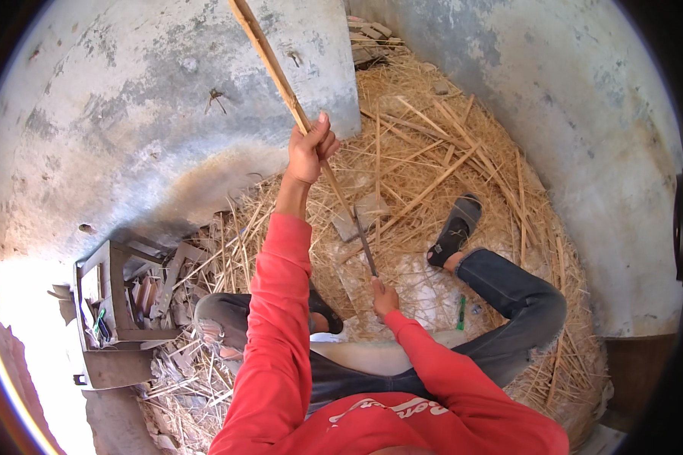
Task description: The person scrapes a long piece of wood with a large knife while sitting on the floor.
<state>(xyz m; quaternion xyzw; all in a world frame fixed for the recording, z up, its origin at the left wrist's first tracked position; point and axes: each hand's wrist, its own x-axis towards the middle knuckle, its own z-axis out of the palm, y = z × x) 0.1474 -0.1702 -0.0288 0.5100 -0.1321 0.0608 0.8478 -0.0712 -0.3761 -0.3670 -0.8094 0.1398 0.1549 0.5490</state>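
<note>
My left hand [310, 152] is closed around a long split bamboo strip [269, 64], which slants from the top of the view down toward the middle. Lower down, my right hand [385, 296] grips the handle of a dark, narrow-bladed knife [365, 244]. The blade points up and away, and its far end meets or overlaps the strip's lower end; I cannot tell if they touch. Under the blade lies a pale flat block [366, 216] among shavings. The knife's handle is mostly hidden in my fingers.
Straw-like shavings [432, 114] and loose strips [463, 144] cover the floor between grey walls [577, 114]. A wooden stool-like frame [118, 296] holding odds and ends stands at left. A green object [461, 312] lies by my bent right leg [508, 288]. My sandalled foot [457, 229] rests ahead.
</note>
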